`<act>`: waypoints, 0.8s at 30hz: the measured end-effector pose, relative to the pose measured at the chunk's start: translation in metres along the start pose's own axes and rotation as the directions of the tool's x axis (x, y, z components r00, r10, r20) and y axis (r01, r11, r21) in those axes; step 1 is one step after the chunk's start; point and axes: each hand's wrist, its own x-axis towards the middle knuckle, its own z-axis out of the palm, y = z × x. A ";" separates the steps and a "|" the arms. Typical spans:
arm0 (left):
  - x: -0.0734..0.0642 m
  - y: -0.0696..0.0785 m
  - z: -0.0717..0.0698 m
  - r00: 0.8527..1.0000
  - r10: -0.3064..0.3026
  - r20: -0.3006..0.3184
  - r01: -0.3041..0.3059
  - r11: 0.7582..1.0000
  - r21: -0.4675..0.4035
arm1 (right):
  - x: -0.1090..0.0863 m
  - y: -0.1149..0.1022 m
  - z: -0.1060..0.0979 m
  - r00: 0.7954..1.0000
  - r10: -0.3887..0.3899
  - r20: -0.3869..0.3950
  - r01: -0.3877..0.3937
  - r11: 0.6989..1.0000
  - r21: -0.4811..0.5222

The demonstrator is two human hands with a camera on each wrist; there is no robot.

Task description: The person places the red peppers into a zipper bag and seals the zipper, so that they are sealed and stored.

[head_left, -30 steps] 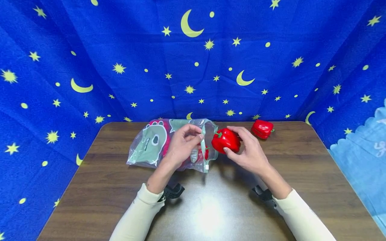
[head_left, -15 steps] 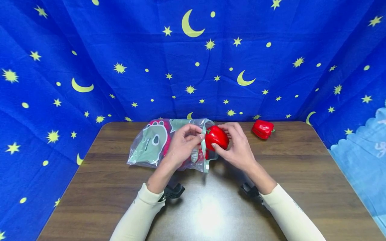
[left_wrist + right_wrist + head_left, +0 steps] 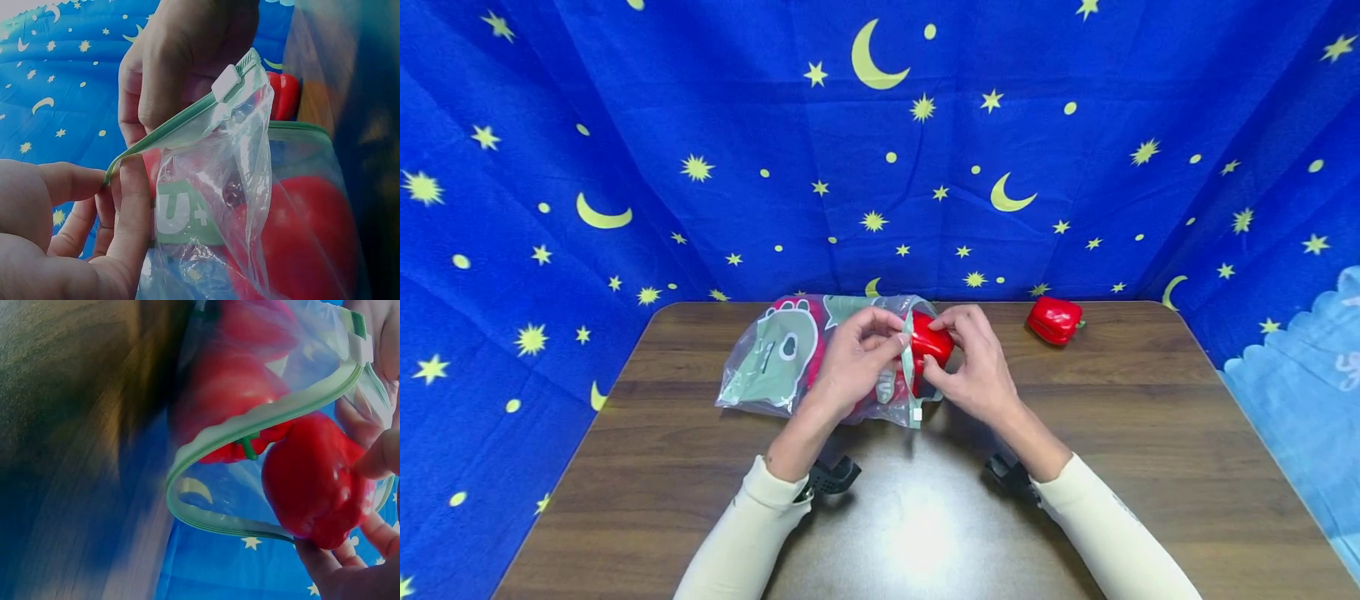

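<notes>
My left hand (image 3: 863, 358) pinches the green zip edge of a clear zip bag (image 3: 767, 358) that lies on its side. In the left wrist view thumb and fingers hold that edge raised. My right hand (image 3: 973, 362) grips a glossy red bell pepper (image 3: 319, 481) at the bag's mouth, part of it inside the rim. Behind the rim, other red bell peppers (image 3: 228, 394) lie in the bag, one showing a green stem (image 3: 249, 447). A white zip slider (image 3: 226, 83) sits at one end of the edge. In the head view the left hand hides part of the bag.
Another red bell pepper (image 3: 1055, 321) lies at the back right of the brown wooden table (image 3: 1150, 467). A blue cloth (image 3: 737, 125) with yellow stars and moons hangs behind and beside the table. Light blue cloth (image 3: 1300, 400) hangs at the right.
My right hand has moved left with the bell pepper, from beside the bag into its mouth. The left hand has kept its pinch on the zip edge.
</notes>
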 end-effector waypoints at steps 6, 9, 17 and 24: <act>0.000 0.000 0.000 1.000 0.005 0.000 -0.005 1.000 -0.011 | -0.001 0.002 0.000 0.999 -0.041 0.020 0.042 0.998 -0.044; 0.001 0.000 0.000 1.000 0.004 -0.004 -0.004 1.000 -0.017 | -0.001 0.002 0.001 0.999 -0.049 0.005 0.049 0.996 -0.074; 0.001 0.000 0.000 1.000 0.001 -0.017 -0.001 1.000 0.004 | -0.001 0.001 0.003 0.999 -0.035 -0.028 0.030 0.987 -0.161; 0.000 0.000 0.001 1.000 0.012 -0.018 -0.012 1.000 -0.004 | -0.003 0.001 0.005 1.000 0.002 -0.006 -0.002 0.995 -0.099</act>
